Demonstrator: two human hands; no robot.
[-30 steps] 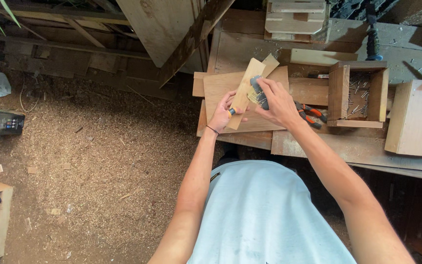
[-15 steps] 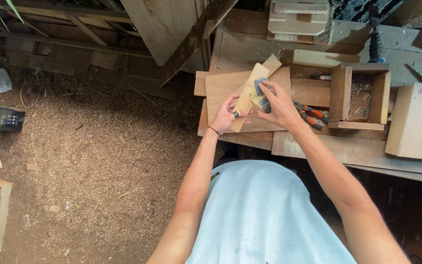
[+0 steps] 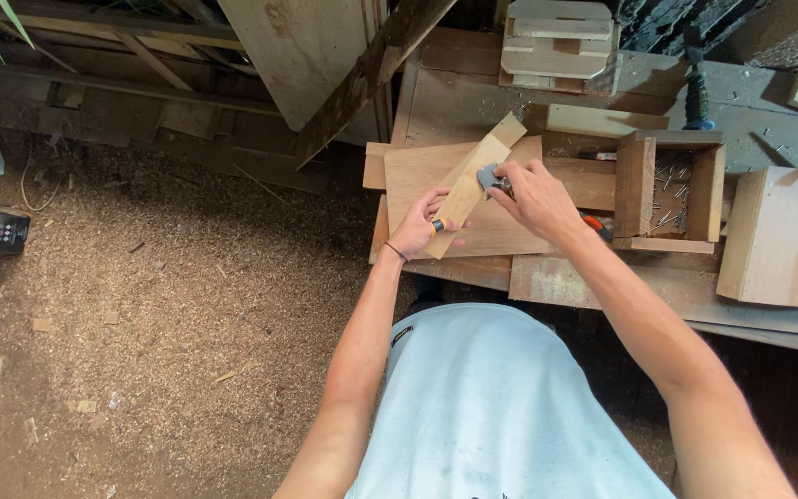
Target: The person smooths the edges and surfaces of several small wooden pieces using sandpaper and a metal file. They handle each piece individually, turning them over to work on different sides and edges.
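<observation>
Gripping the lower end of a narrow wooden strip (image 3: pixel 466 196), the left hand (image 3: pixel 419 225) is curled shut on it, the strip slanting over a flat board (image 3: pixel 501 231). The right hand (image 3: pixel 536 196) closes around a small grey tool (image 3: pixel 489 176) pressed to the strip. Nearby, an open wooden box (image 3: pixel 636 189) holds loose nails (image 3: pixel 669 194) (too small to count).

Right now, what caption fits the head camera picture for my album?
Left hand steadies a slanted wooden strip on the workbench while the right hand presses a small grey tool against it.
</observation>
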